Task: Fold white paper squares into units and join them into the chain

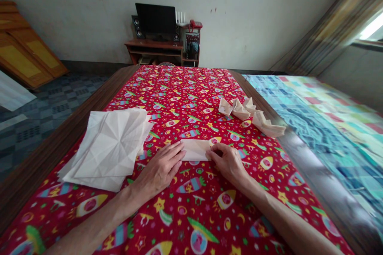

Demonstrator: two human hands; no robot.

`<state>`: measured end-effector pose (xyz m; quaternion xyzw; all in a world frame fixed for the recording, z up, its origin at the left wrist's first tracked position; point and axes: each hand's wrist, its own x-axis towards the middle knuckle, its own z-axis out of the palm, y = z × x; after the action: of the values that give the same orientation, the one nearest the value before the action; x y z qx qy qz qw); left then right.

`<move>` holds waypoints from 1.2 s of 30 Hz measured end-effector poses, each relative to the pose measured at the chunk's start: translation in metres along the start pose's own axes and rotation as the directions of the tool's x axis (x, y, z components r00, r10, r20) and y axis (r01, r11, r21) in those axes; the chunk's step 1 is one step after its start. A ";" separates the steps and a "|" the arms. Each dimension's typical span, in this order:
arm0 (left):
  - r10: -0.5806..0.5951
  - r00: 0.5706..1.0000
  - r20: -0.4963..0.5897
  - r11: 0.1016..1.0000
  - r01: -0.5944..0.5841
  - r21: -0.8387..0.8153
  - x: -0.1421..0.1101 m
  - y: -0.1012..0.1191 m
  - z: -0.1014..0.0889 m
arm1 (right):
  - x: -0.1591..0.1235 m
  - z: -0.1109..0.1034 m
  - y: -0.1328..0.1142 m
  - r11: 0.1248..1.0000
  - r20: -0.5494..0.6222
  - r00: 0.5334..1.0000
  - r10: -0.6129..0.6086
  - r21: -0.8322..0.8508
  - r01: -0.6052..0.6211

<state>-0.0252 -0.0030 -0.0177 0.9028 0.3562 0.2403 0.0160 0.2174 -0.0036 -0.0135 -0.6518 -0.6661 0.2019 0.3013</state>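
A small folded piece of cream paper (196, 149) lies on the red patterned cloth (185, 103) in front of me. My left hand (160, 169) rests flat on the cloth with its fingers stretched out, fingertips touching the paper's left edge. My right hand (229, 161) is curled, its fingertips pressing down on the paper's right end.
A stack of creased white paper sheets (109, 147) lies to the left. Several folded paper shapes (249, 113) lie at the right near the table's wooden edge (60, 135). A bed with a checked cover (326, 123) stands to the right, and a desk with a monitor (157, 44) at the far wall.
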 end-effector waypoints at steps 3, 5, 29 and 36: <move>-0.026 0.998 -0.064 0.999 0.024 -0.022 0.003 -0.001 -0.006 | 0.006 -0.008 -0.001 0.990 -0.143 0.988 -0.063 0.113 0.080; -0.056 0.992 -0.116 0.998 0.053 -0.029 0.006 -0.002 -0.013 | 0.010 -0.019 -0.005 0.974 -0.286 0.944 -0.168 0.101 0.204; -0.028 0.999 -0.040 0.974 0.018 -0.228 0.008 0.023 0.006 | -0.020 -0.006 0.003 0.823 0.143 0.820 -0.554 -0.054 0.565; -0.264 0.965 -0.007 0.921 0.250 -0.300 0.022 0.020 0.007 | -0.019 -0.008 0.001 0.911 0.145 0.902 -0.406 -0.018 0.413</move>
<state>0.0040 -0.0028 -0.0108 0.8297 0.4315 0.3083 0.1742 0.2231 -0.0234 -0.0115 -0.4888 -0.8120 0.1627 0.2743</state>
